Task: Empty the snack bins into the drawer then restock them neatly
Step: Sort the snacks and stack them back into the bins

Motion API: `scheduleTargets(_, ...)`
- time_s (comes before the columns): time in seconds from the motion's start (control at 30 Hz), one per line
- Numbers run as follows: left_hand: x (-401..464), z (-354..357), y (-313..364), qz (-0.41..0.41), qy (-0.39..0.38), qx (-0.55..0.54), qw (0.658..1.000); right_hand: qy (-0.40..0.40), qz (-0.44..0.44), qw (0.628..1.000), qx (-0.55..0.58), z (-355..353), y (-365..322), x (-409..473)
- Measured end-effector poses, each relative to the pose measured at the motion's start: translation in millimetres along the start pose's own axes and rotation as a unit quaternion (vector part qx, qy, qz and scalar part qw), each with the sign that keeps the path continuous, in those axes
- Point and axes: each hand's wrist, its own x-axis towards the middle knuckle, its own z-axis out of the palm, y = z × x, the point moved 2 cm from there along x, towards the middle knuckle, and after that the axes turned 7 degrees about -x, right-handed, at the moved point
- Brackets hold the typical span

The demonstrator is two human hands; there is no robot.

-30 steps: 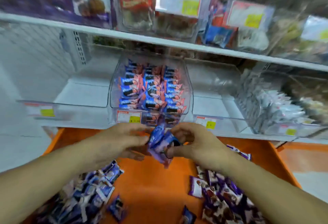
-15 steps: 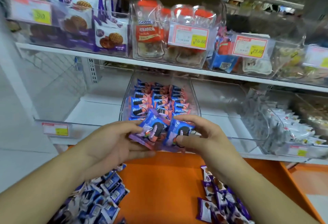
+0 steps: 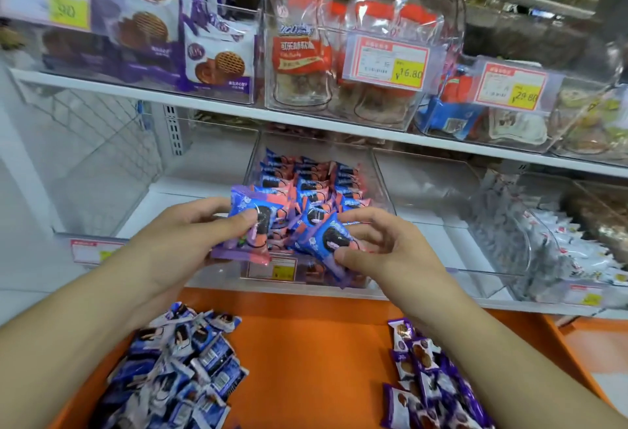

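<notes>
While both hands pinch blue-and-pink cookie packets, left hand (image 3: 180, 238) on one (image 3: 249, 224), right hand (image 3: 380, 252) on another (image 3: 328, 241), the half-stocked clear bin (image 3: 380, 187) lies directly beyond, equally near both.

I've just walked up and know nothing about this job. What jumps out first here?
Two hands at centre: the left hand and right hand each hold blue-and-pink cookie packets in front of a clear bin already lined with the same packets. Below, an orange drawer holds loose wrapped snack piles at left and right.
</notes>
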Motion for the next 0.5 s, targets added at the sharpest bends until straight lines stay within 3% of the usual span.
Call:
scheduleTargets(0.17,7,-19,3,0.020,0.076,-0.036,0.996,0.080,-0.095,0.947,-0.295,-5,1,19)
scheduleTargets(0.37,10,-18,3,0.007,0.075,-0.066,0.995,0.027,-0.090,0.924,-0.370,15,9,37)
scheduleTargets(0.5,12,-16,1,0.008,0.058,-0.017,0.998,0.090,-0.158,0.885,-0.428,24,15,48)
